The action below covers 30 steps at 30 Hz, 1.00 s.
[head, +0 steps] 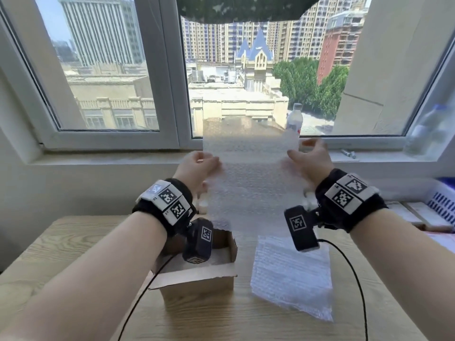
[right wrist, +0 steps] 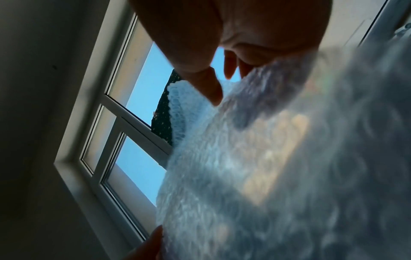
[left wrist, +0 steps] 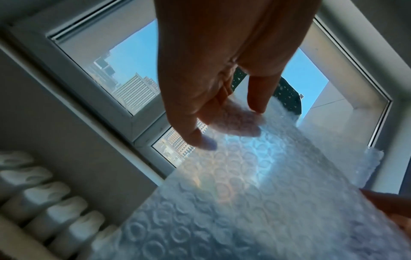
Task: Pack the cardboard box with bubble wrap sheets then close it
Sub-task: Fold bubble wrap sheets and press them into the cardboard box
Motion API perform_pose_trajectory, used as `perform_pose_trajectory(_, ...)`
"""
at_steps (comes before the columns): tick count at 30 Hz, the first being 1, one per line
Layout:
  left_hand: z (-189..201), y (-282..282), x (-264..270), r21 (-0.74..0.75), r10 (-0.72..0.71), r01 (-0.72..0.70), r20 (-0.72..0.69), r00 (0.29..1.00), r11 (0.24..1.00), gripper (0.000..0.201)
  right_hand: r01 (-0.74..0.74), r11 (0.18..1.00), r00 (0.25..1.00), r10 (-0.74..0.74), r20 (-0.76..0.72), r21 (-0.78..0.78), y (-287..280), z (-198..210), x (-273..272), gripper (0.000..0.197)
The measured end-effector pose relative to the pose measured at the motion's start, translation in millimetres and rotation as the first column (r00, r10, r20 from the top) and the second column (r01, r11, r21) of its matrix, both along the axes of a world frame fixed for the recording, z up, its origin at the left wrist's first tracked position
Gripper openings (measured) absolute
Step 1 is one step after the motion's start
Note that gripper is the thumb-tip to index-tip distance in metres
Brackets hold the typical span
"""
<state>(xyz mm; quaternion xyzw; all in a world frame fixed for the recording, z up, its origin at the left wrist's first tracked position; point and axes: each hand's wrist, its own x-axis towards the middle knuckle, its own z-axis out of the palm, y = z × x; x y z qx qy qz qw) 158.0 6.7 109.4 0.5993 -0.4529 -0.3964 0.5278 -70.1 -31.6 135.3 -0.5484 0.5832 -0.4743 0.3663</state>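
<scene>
Left hand (head: pixel 197 168) and right hand (head: pixel 307 158) pinch 1 bubble wrap sheet (head: pixel 251 178) aloft; its floppy tail could snag the cardboard box (head: pixel 197 279) flap.

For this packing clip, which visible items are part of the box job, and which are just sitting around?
Part of the job:
- bubble wrap sheet, held up by left hand and right hand
- open cardboard box
- spare bubble wrap on the table

Lying about:
- water bottle on the windowsill
- blue basket
- markers on the sill
</scene>
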Motion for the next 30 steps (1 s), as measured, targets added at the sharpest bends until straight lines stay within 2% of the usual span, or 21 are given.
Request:
perform_pose_trajectory(3,5.2,2.4,8.7,-0.027,0.049,-0.047,0.076,0.996,0.999,0.036,0.022,0.999,0.999,-0.021,0.038,-0.033,0.8,0.6,2.0,0.036)
perform_pose_trajectory(5,6.4,5.1,12.3,-0.050,0.064,-0.057,0.147,0.987,0.997,0.044,0.006,0.999,0.997,-0.002,0.076,-0.052,2.7,1.6,2.4,0.022)
perform_pose_trajectory(7,6.6,7.6,15.3,-0.093,0.086,-0.072,0.156,0.984,0.993,0.050,-0.035,0.998,0.992,0.041,0.118,-0.055,5.7,3.8,2.9,0.010)
perform_pose_trajectory(10,6.1,12.4,17.7,-0.145,0.062,-0.037,0.172,0.983,0.989,0.043,-0.137,0.988,0.981,0.145,0.131,-0.069,5.6,1.9,1.1,0.020)
perform_pose_trajectory(13,8.8,16.5,16.0,-0.150,0.014,0.016,0.197,0.980,0.989,0.031,-0.211,0.974,0.975,0.215,0.053,-0.077,6.9,-0.4,-0.8,0.022)
perform_pose_trajectory(15,9.6,15.6,16.7,-0.157,0.039,-0.008,0.192,0.981,0.988,0.038,-0.248,0.964,0.968,0.250,0.009,-0.095,8.6,-0.4,-1.8,0.033)
perform_pose_trajectory(18,11.3,13.6,18.7,-0.130,0.083,-0.057,0.199,0.976,0.990,0.052,-0.236,0.963,0.970,0.242,0.034,-0.128,9.6,-0.5,-3.4,0.053)
perform_pose_trajectory(19,11.6,13.6,18.8,-0.120,0.074,-0.050,0.205,0.976,0.992,0.051,-0.231,0.964,0.971,0.238,0.038,-0.130,9.0,-1.0,-3.7,0.055)
perform_pose_trajectory(23,14.3,14.8,17.1,-0.127,0.044,-0.027,0.137,0.990,0.992,0.015,-0.235,0.967,0.962,0.246,0.121,-0.098,6.9,-0.1,-4.5,0.029)
perform_pose_trajectory(24,15.0,14.4,17.8,-0.111,0.044,-0.030,0.124,0.991,0.993,0.014,-0.222,0.972,0.964,0.231,0.135,-0.083,6.0,-0.1,-4.9,0.028)
perform_pose_trajectory(28,15.4,11.8,21.3,-0.060,0.048,-0.046,0.036,0.998,0.997,0.035,-0.209,0.978,0.973,0.209,0.096,-0.002,0.8,-3.9,-5.9,0.051)
perform_pose_trajectory(30,18.1,14.5,20.5,-0.044,0.048,-0.051,-0.056,0.997,0.998,0.039,-0.226,0.973,0.970,0.220,0.099,0.046,2.3,-3.4,-6.3,0.048)
